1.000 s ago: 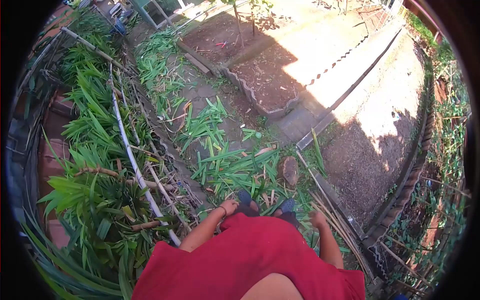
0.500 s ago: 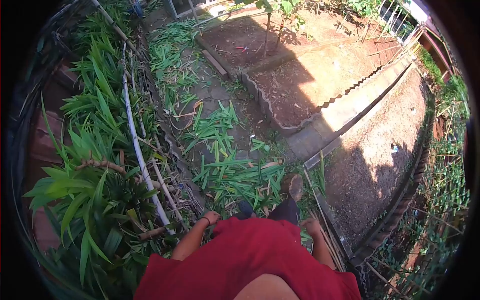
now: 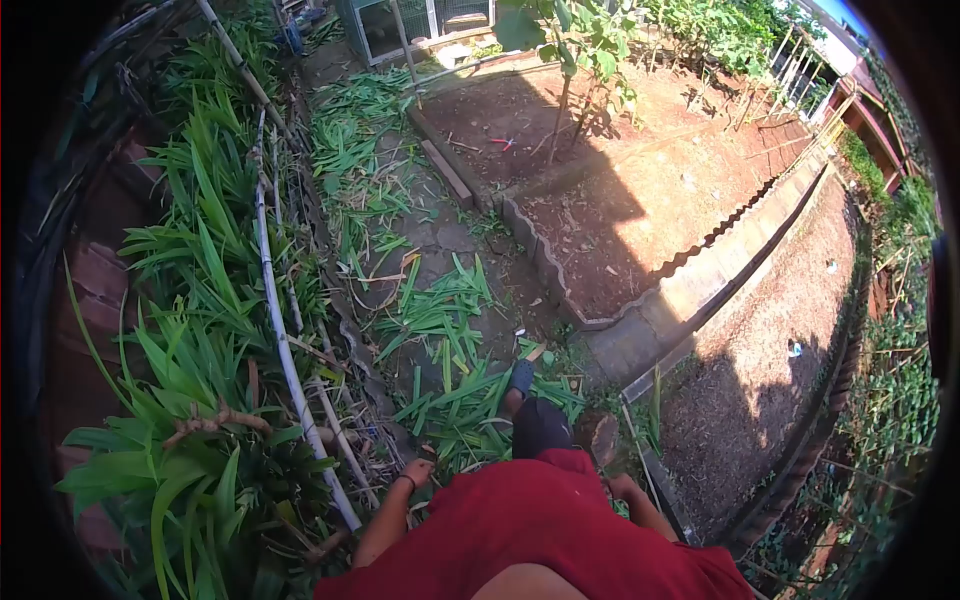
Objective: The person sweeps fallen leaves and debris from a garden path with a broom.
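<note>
My left hand (image 3: 418, 472), with a dark band at the wrist, hangs beside my red shirt. Its fingers look loosely curled and nothing shows in them. Nearest to it are cut green leaves (image 3: 450, 375) strewn over the paved path. On the other side, my right hand (image 3: 624, 488) hangs low by the shirt, close to the edge of a soil bed; its fingers are too small and partly hidden to read. A foot in a dark clog (image 3: 521, 376) is stepping on the leaves. Beside the leg stands a brown stump-like piece (image 3: 602, 437).
Leafy plants (image 3: 190, 340) and a long pale pole (image 3: 278, 330) line the left. Wavy-edged soil beds (image 3: 580, 235) lie ahead and right. A red-handled tool (image 3: 502, 143) rests on the soil. A wooden plank (image 3: 447, 173) borders the path; a mesh-fronted cage (image 3: 405, 25) stands behind.
The view has shifted, and more of the cage shows at the top. My clog-wearing foot has swung forward onto the leaves. Both hands stay low at my sides.
</note>
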`<state>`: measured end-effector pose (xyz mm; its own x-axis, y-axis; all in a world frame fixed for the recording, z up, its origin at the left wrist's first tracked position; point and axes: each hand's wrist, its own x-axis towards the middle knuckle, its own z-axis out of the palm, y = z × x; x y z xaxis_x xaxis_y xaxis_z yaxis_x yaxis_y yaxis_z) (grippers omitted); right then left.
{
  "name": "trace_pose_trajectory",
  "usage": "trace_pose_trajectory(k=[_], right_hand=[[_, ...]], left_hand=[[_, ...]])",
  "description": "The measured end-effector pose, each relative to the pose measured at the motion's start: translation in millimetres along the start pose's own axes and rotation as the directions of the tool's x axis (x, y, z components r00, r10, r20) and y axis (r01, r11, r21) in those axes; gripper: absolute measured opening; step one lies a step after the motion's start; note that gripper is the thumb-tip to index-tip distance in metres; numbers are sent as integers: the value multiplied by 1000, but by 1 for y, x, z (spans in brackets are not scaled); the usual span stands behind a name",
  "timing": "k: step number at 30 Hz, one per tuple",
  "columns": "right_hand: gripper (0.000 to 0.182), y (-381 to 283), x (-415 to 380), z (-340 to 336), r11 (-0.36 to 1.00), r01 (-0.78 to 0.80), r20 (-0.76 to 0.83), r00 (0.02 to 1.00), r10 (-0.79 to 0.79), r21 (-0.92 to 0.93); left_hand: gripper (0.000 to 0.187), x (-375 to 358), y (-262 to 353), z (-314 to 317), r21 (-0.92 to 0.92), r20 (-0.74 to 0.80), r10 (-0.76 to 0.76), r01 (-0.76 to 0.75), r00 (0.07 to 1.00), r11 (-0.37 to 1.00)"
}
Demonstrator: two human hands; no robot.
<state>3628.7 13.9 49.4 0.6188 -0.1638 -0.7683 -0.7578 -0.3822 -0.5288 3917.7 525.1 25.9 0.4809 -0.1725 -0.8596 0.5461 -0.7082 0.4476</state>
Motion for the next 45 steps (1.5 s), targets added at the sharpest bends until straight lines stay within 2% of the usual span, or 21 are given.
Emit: trace_pose_trajectory(k=[2, 3, 4, 6, 7, 9, 12, 14, 15, 17, 20, 25, 27, 29, 31, 33, 36, 39, 41, 43, 45], right_hand=[[31, -35, 43, -38, 908, -419, 65, 906, 419, -18], [31, -43, 66, -53, 911, -413, 61, 909, 413, -19], [33, -34, 109, -70, 936, -325, 23, 943, 331, -134], [37, 18, 237, -101, 850, -10, -36, 999, -10, -527], [39, 21, 284, -118, 744, 85, -76, 981, -180, -663], [44, -79, 312, -171, 790, -60, -128, 991, -23, -610], [47, -296, 284, -235, 868, 42, -171, 975, -145, -494], [48, -378, 309, -258, 843, 185, -128, 950, -285, -506], [48, -409, 328, -264, 816, 218, -98, 943, -317, -535], [47, -463, 377, -269, 805, 142, -53, 976, -210, -577], [45, -548, 417, -255, 786, 200, -19, 966, -259, -585], [40, -635, 466, -211, 809, 350, 47, 927, -373, -472], [38, -643, 478, -199, 796, 371, 71, 920, -386, -479], [39, -647, 474, -194, 803, 230, 153, 973, -174, -550], [43, -571, 519, -180, 704, 294, 181, 956, -233, -646], [44, -576, 496, -194, 704, 211, 158, 977, -141, -678], [41, -586, 508, -211, 739, 49, 120, 992, 44, -672], [38, -592, 539, -210, 652, 1, 105, 987, 120, -758], [36, -631, 553, -213, 560, 218, 220, 973, -65, -800], [35, -675, 574, -216, 625, 226, 166, 974, -154, -747], [34, -719, 595, -229, 764, 195, 81, 979, -184, -614]], left_hand=[[33, 13, 10, -15, 2, -77, -5, 5, 997, 1000], [34, 14, 18, -20, -64, -76, -78, 73, 994, 995], [35, 16, 28, -26, -127, -72, -149, 139, 986, 982], [40, 28, 32, -45, 395, 83, 142, -164, 986, 904], [43, 42, 20, -46, 494, 167, 201, -258, 965, 830], [45, 36, 44, -53, 569, 258, 257, -361, 931, 739], [45, 60, 62, -81, 524, 60, 136, -147, 989, 839], [46, 72, 90, -99, 426, -71, 42, -8, 997, 905], [47, 70, 113, -112, 140, -66, -95, 103, 993, 985], [49, 59, 168, -137, -475, -52, -362, 296, 931, 829], [48, 101, 174, -178, -595, -52, -239, 162, 970, 787], [47, 158, 193, -267, -676, 58, -284, 247, 957, 694], [45, 176, 225, -310, -563, 71, -349, 326, 934, 759], [42, 193, 251, -353, -514, 87, -332, 327, 939, 793], [40, 217, 300, -407, -471, 86, -284, 290, 955, 833], [38, 239, 349, -461, -37, -53, -47, 45, 997, 998], [33, 270, 400, -512, -167, -153, 7, -32, 988, 985], [28, 302, 439, -561, -187, -61, 33, -44, 998, 981], [17, 332, 450, -587, -187, -43, 22, -29, 999, 982], [25, 383, 442, -620, 456, 96, 292, -302, 952, 837], [20, 414, 463, -641, 561, 176, 238, -296, 955, 773]])
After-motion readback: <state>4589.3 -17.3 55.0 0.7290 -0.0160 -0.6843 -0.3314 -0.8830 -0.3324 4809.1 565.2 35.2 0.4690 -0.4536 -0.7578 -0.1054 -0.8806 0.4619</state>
